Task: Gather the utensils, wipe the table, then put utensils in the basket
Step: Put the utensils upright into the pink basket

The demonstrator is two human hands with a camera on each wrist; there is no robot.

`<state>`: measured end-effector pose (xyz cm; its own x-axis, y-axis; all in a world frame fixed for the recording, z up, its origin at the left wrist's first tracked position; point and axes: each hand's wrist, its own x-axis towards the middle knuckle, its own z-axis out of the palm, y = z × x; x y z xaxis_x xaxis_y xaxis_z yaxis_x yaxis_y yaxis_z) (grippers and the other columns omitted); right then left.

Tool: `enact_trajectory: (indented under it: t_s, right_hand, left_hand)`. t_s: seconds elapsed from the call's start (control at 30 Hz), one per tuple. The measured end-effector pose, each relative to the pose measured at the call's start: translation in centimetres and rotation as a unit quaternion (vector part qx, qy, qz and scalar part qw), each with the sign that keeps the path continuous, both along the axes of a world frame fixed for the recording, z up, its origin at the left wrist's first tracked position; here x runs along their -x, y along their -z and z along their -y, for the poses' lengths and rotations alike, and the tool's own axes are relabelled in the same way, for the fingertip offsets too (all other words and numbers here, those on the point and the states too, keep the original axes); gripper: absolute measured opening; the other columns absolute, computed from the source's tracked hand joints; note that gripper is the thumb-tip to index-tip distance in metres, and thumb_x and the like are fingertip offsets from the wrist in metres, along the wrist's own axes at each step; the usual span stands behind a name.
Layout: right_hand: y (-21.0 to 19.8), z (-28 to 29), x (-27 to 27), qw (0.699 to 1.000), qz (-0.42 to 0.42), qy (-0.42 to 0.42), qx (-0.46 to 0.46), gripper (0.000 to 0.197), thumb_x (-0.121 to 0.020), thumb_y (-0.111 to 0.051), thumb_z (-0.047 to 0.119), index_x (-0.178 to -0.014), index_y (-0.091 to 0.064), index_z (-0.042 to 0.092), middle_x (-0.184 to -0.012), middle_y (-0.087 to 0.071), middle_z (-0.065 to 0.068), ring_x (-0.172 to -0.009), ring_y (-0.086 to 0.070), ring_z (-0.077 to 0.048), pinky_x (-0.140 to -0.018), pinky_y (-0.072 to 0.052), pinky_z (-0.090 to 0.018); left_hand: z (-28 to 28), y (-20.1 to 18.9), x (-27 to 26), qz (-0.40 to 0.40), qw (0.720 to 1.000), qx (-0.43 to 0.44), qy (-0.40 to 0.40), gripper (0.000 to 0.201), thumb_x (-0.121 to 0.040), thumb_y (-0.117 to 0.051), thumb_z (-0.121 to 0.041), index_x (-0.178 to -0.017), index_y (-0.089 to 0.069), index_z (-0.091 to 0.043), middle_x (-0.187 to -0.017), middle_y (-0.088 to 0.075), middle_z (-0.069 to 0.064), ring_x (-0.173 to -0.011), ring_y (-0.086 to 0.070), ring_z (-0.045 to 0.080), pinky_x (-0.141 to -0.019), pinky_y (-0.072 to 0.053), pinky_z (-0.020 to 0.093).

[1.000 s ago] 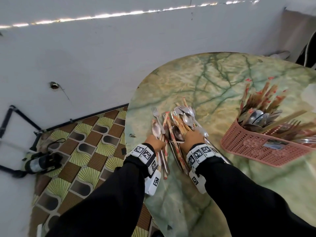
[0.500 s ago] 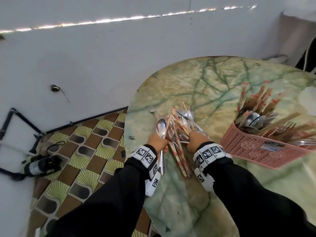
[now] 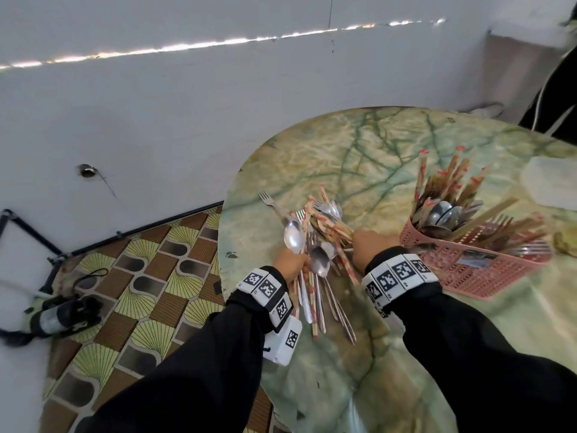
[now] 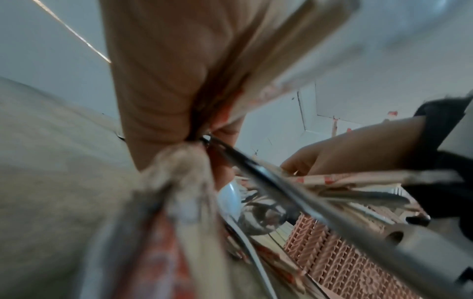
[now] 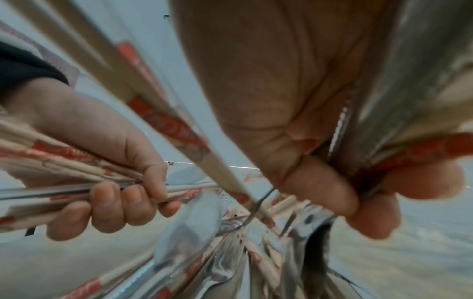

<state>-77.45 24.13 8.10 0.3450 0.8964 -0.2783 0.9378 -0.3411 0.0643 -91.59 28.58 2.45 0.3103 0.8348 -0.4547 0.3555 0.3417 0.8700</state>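
Both hands clutch one mixed bundle of utensils (image 3: 315, 245) above the table (image 3: 359, 157); the left hand (image 3: 292, 260) wraps the handles, the right hand (image 3: 367, 248) grips the chopsticks' far side; loosely splayed pieces, seemingly unevenly held, could slip out and scatter short of the basket (image 3: 474, 264) nearby.

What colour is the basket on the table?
Pink. The basket shows best in the head view, right of the hands.
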Motion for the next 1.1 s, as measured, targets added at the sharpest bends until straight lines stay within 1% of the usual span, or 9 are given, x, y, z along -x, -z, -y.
enact_trajectory:
  t_s: [0.23, 0.33, 0.4, 0.47, 0.7, 0.87, 0.97, 1.03, 1.1]
  right_hand:
    - [-0.8, 0.1, 0.2, 0.993, 0.068, -0.018, -0.092, 0.025, -0.093, -0.04, 0.015, -0.116, -0.044, 0.009, -0.113, -0.064, -0.008, -0.107, -0.06, -0.027, -0.098, -0.03, -0.037]
    - [-1.0, 0.0, 0.3, 0.994, 0.051, -0.021, -0.095, 0.031, -0.089, -0.042, 0.012, -0.119, -0.039, 0.008, -0.114, -0.063, -0.01, -0.107, -0.059, -0.03, -0.096, -0.032, -0.039]
    - [-0.8, 0.1, 0.3, 0.994, 0.024, -0.021, -0.103, 0.029, -0.087, -0.04, 0.01, -0.116, -0.039, 0.008, -0.109, -0.064, -0.011, -0.102, -0.061, -0.029, -0.094, -0.032, -0.039]
    - [-0.4, 0.2, 0.4, 0.993, 0.012, -0.023, -0.117, 0.029, -0.086, -0.037, 0.006, -0.114, -0.039, 0.008, -0.104, -0.066, -0.011, -0.096, -0.062, -0.029, -0.091, -0.033, -0.039]
    - [-0.7, 0.5, 0.3, 0.99, 0.063, -0.054, -0.114, 0.034, -0.089, -0.036, 0.008, -0.123, -0.036, 0.007, -0.112, -0.062, -0.012, -0.103, -0.059, -0.031, -0.089, -0.039, -0.038]
    - [-1.1, 0.6, 0.4, 0.989, 0.079, -0.058, -0.114, 0.031, -0.089, -0.037, 0.008, -0.121, -0.037, 0.007, -0.111, -0.063, -0.012, -0.102, -0.061, -0.032, -0.084, -0.042, -0.038]
    - [-0.5, 0.9, 0.9, 0.989, 0.081, -0.054, -0.112, 0.032, -0.092, -0.036, 0.009, -0.124, -0.035, 0.007, -0.112, -0.062, -0.012, -0.102, -0.061, -0.031, -0.084, -0.043, -0.038]
    - [0.3, 1.4, 1.2, 0.99, 0.074, -0.057, -0.107, 0.027, -0.093, -0.038, 0.011, -0.12, -0.037, 0.008, -0.112, -0.062, -0.011, -0.102, -0.061, -0.031, -0.083, -0.044, -0.039]
    - [1.1, 2.0, 1.6, 0.991, 0.061, -0.057, -0.1, 0.023, -0.093, -0.042, 0.015, -0.115, -0.038, 0.009, -0.113, -0.061, -0.01, -0.103, -0.061, -0.031, -0.084, -0.045, -0.039]
  left_hand:
    - [-0.2, -0.3, 0.6, 0.014, 1.0, -0.018, -0.018, 0.023, -0.084, -0.052, 0.001, -0.063, -0.048, -0.004, -0.052, -0.05, 0.007, -0.039, -0.045, 0.013, -0.054, -0.039, 0.026]
    - [-0.3, -0.6, 0.7, 0.022, 0.999, -0.042, -0.027, 0.032, -0.084, -0.054, 0.0, -0.055, -0.043, -0.009, -0.043, -0.047, 0.002, -0.039, -0.045, 0.014, -0.058, -0.039, 0.029]
    - [-0.3, -0.8, 0.8, 0.026, 0.998, -0.053, -0.033, 0.033, -0.086, -0.056, -0.003, -0.056, -0.045, -0.01, -0.033, -0.046, -0.005, -0.03, -0.044, 0.006, -0.052, -0.039, 0.025]
    - [-0.3, -1.0, 0.9, 0.032, 0.996, -0.071, -0.037, 0.032, -0.087, -0.058, -0.007, -0.057, -0.046, -0.01, -0.036, -0.048, -0.005, -0.029, -0.042, 0.001, -0.05, -0.039, 0.022]
    - [-0.1, -1.4, 0.7, 0.085, 0.99, -0.089, -0.069, 0.027, -0.088, -0.061, -0.028, -0.066, -0.052, -0.015, -0.058, -0.054, 0.001, -0.055, -0.049, 0.016, -0.07, -0.042, 0.031]
    - [0.2, -2.0, -0.1, 0.122, 0.989, -0.066, -0.052, 0.022, -0.082, -0.067, -0.039, -0.073, -0.059, -0.02, -0.071, -0.065, 0.0, -0.071, -0.062, 0.025, -0.061, -0.043, 0.025]
    - [0.3, -2.0, -0.7, 0.137, 0.988, -0.042, -0.059, 0.025, -0.073, -0.076, -0.038, -0.074, -0.062, -0.018, -0.075, -0.069, 0.004, -0.086, -0.067, 0.035, -0.067, -0.044, 0.031]
    - [0.5, -1.8, -0.8, 0.149, 0.986, -0.026, -0.067, 0.022, -0.073, -0.078, -0.03, -0.077, -0.061, -0.017, -0.079, -0.067, 0.007, -0.085, -0.067, 0.03, -0.071, -0.045, 0.034]
    - [0.8, -1.4, -0.7, 0.15, 0.986, -0.016, -0.072, 0.02, -0.074, -0.077, -0.022, -0.082, -0.061, -0.012, -0.077, -0.066, 0.007, -0.07, -0.067, 0.016, -0.065, -0.049, 0.028]
